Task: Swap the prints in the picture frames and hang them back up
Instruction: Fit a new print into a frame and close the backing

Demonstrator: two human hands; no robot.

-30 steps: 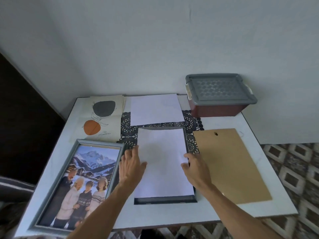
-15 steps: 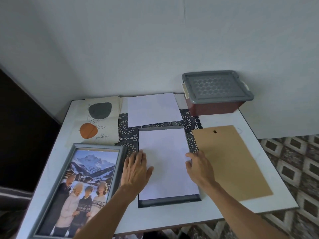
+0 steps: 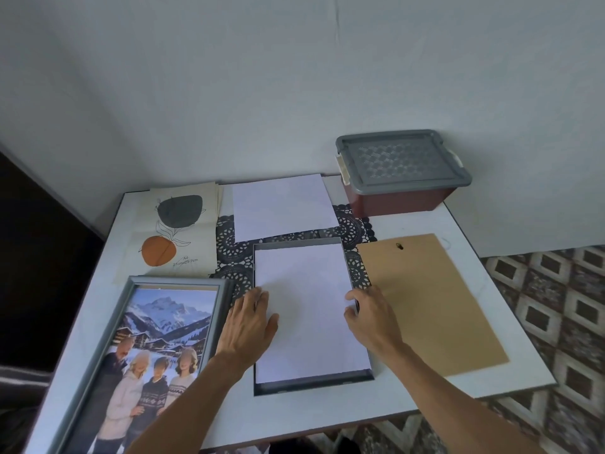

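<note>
Hands bracket the white sheet (image 3: 304, 322) in the face-down frame (image 3: 314, 383) on the table (image 3: 327, 414), likely squaring it up. Left hand (image 3: 248, 326) lies flat, fingers straight. Right hand (image 3: 370, 316) bends at the edge, pinching or pressing, can't tell. Count: two frames with the photo frame (image 3: 209, 285), two sheets with the spare sheet (image 3: 281, 208), one backing board (image 3: 425, 306).

head-worn view, looking forward and down, close over table (image 3: 409, 401), wall behind

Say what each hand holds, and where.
Left hand rests flat on the white sheet's left edge, gripping nothing; right hand bends fingers onto its right edge, pinch unclear.
</note>
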